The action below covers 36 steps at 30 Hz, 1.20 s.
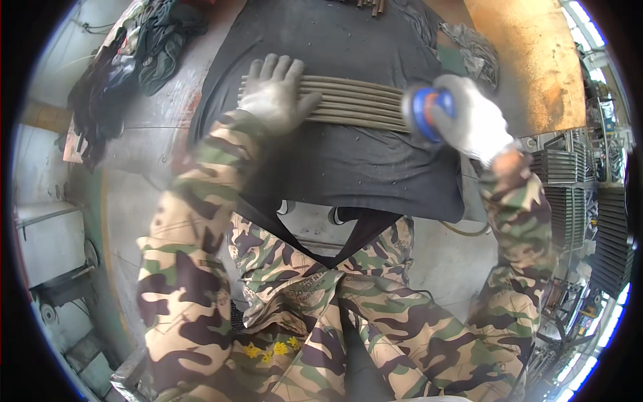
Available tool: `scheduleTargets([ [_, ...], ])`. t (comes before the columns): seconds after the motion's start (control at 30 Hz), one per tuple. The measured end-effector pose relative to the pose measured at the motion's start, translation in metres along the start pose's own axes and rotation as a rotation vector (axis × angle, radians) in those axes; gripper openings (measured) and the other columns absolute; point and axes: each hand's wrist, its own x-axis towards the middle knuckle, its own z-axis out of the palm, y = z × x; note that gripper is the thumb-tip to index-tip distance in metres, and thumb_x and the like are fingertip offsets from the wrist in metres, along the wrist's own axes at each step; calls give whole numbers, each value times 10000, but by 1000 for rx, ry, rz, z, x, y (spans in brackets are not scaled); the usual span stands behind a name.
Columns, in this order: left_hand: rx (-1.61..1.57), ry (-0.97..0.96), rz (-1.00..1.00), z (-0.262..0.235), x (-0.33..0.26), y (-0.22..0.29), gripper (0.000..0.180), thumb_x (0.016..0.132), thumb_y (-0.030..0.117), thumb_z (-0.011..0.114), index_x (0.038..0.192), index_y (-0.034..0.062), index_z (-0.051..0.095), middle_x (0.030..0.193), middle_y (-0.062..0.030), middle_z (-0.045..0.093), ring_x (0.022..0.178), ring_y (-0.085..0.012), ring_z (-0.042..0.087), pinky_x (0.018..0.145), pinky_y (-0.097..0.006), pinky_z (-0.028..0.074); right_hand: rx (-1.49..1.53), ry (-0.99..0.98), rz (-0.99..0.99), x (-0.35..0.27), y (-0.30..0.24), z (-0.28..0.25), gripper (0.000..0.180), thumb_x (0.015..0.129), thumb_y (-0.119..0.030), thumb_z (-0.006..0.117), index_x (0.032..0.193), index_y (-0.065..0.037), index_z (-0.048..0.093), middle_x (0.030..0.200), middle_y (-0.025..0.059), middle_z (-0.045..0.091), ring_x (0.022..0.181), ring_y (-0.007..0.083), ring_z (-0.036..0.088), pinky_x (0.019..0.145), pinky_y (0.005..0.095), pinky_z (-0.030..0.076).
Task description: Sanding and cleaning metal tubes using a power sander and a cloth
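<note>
Grey-brown metal rods (362, 100) lie side by side in a flat row, running left to right across a black cloth (375, 164) in the middle of the scene. Over their left end rests the left hand (273, 99), in a white and grey glove, its fingers (281, 68) spread and pointing to the far side, its thumb held apart toward the right. At the right end, the gloved right hand (469, 114) has its fingers curled around a round blue tool (422, 115) with a touch of orange; blurring hides its exact shape and whether it touches the rods.

Dark crumpled clothes (161, 50) are heaped at the far left on a grey counter (157, 110). Near the far right corner of the cloth sits a bunched grey rag (474, 53), beside an orange-brown board (536, 63). More thin brown rods (375, 7) show at the far edge.
</note>
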Motion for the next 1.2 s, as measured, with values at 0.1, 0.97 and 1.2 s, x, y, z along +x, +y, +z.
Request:
scheduleTargets([
  [0.1, 0, -50, -32, -15, 6, 11, 712, 1010, 558, 642, 1477, 25, 568, 1520, -250, 560, 1470, -470, 459, 1254, -598, 310, -72, -178, -31, 21, -11, 33, 383, 1026, -402, 644, 1297, -132, 654, 1154, 244, 693, 1004, 469, 742, 894, 542, 607],
  [0.97, 9, 6, -86, -1, 13, 13, 723, 997, 581, 654, 1447, 19, 585, 1425, -203, 608, 1436, -415, 488, 1241, -566, 325, 1, -183, -155, 47, -12, 58, 423, 928, -387, 748, 1240, -117, 656, 1140, 235, 688, 1035, 461, 722, 912, 516, 590],
  [1.2, 11, 4, -94, 3, 15, 9, 743, 1022, 596, 619, 1493, 24, 569, 1529, -208, 578, 1491, -416, 470, 1278, -552, 315, -36, -158, -191, 59, -35, 67, 391, 948, -371, 713, 1234, -108, 673, 1127, 244, 694, 1012, 464, 722, 912, 515, 593],
])
